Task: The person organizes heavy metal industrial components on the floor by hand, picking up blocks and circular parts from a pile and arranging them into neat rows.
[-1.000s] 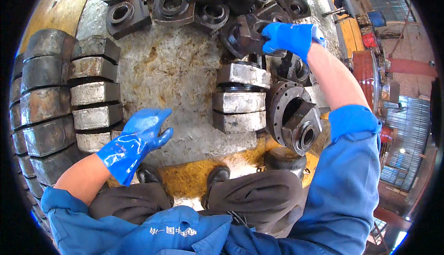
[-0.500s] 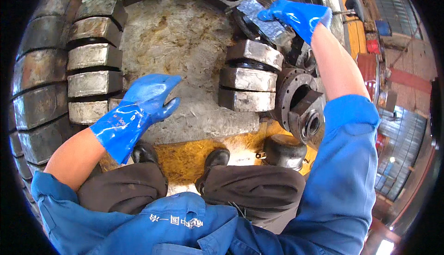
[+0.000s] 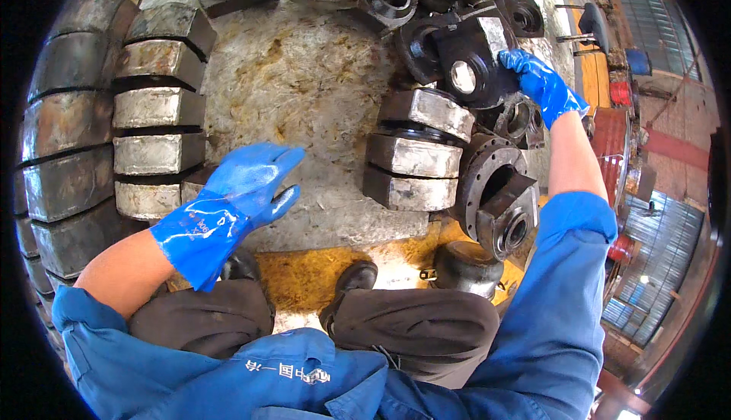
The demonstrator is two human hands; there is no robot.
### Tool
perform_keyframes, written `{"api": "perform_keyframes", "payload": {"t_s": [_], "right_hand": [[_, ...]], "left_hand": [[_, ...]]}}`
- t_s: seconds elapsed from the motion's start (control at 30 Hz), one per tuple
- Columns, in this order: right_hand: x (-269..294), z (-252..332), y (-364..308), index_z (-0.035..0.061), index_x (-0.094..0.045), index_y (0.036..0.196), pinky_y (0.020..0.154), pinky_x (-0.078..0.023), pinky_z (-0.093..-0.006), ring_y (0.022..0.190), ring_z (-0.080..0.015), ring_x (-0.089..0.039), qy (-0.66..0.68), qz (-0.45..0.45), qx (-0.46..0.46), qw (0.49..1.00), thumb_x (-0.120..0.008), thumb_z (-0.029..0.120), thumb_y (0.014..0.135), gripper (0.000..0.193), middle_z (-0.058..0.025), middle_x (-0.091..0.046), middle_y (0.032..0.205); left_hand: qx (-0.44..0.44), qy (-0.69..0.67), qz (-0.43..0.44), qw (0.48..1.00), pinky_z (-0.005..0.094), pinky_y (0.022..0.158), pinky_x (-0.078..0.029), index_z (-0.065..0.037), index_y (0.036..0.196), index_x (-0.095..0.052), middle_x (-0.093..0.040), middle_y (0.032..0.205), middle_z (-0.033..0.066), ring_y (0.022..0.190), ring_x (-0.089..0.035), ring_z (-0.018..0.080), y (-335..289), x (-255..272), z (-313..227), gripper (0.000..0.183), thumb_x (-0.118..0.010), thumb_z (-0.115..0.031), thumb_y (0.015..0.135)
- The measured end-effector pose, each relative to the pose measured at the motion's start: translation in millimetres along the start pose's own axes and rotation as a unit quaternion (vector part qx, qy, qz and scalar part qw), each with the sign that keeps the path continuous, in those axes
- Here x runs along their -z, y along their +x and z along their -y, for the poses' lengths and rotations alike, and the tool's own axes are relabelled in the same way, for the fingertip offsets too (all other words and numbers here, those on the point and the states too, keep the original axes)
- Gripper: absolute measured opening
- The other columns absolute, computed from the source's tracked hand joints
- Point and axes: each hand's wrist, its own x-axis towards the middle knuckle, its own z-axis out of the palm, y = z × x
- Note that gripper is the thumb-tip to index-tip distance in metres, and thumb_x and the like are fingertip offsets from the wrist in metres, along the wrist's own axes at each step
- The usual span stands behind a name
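My right hand [image 3: 539, 85], in a blue rubber glove, has its fingers closed on the edge of a dark, oily metal block [image 3: 457, 44]. This block is tilted up, showing a round bore with light coming through it and a pale strip along one edge. It leans among similar bored blocks at the far right. My left hand [image 3: 247, 180], gloved the same way, hangs over the worn metal plate [image 3: 297, 92] with its fingers stretched out and thumb apart, holding nothing. Close to it stands a row of silvery blocks [image 3: 158, 108].
Three silvery blocks [image 3: 413, 153] stand in a row on the right, beside a drilled flange ring [image 3: 474, 184] with a bored block [image 3: 506, 220] against it. Darker blocks [image 3: 68, 127] line the far left. A round black part [image 3: 466, 264] sits near my right knee.
The block at my right hand has turned, so its bored face now shows instead of its shiny side. My right hand has moved right and nearer; my left hand stays open.
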Motion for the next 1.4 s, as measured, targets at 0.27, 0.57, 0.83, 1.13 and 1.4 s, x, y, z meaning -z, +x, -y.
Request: {"api": "perform_keyframes", "payload": {"t_s": [0.27,0.57,0.83,1.13,1.4], "right_hand": [[-22.5,-39.8,-25.3,0.0028,-0.065,0.149,0.116,-0.048,-0.0403,0.129,-0.0269,-0.066,0.068,0.062,0.072,0.993,-0.078,0.030,0.102,0.056,-0.0139,-0.073,0.142],[-40.4,-48.5,-39.1,0.0035,-0.058,0.156,0.117,-0.050,-0.0425,0.136,-0.0301,-0.065,0.035,0.019,0.145,0.989,-0.078,0.012,0.097,0.063,-0.0204,-0.071,0.144],[-129.6,28.7,-78.9,0.0159,-0.062,0.152,0.115,-0.051,-0.0506,0.138,-0.0386,-0.064,-0.268,-0.313,0.388,0.825,-0.089,0.047,0.086,0.077,-0.0179,-0.067,0.150],[-101.4,-7.6,-47.5,0.0082,-0.073,0.137,0.114,-0.053,-0.0479,0.132,-0.0356,-0.068,-0.272,-0.362,0.322,0.831,-0.074,0.055,0.098,0.061,-0.0172,-0.074,0.137],[13.1,-143.2,-60.0,0.0141,-0.073,0.141,0.111,-0.054,-0.0490,0.133,-0.0335,-0.069,-0.244,-0.467,-0.114,0.842,-0.064,0.046,0.102,0.051,-0.0167,-0.075,0.136]], "left_hand": [[0.006,0.027,0.005,1.000,0.0542,0.110,-0.054,-0.005,0.146,-0.064,-0.071,0.137,0.0248,0.126,-0.066,0.0455,-1.8,-1.6,-4.6,0.056,-0.073,-0.032,0.097],[-0.019,0.062,-0.018,0.998,0.0546,0.106,-0.055,-0.003,0.143,-0.065,-0.073,0.131,0.0260,0.121,-0.069,0.0455,2.4,-3.3,-12.2,0.055,-0.072,-0.031,0.097],[-0.032,0.087,-0.040,0.995,0.0538,0.102,-0.057,-0.003,0.141,-0.067,-0.075,0.124,0.0246,0.116,-0.071,0.0450,-0.9,-9.7,-7.1,0.054,-0.073,-0.032,0.096],[0.011,0.072,-0.021,0.997,0.0557,0.105,-0.055,-0.004,0.143,-0.067,-0.074,0.128,0.0279,0.118,-0.070,0.0469,-6.1,-3.7,-8.7,0.056,-0.071,-0.034,0.097],[-0.041,0.063,-0.040,0.996,0.0540,0.102,-0.057,-0.004,0.140,-0.068,-0.075,0.126,0.0254,0.116,-0.071,0.0449,8.5,-12.7,-6.9,0.053,-0.074,-0.033,0.096]]}}
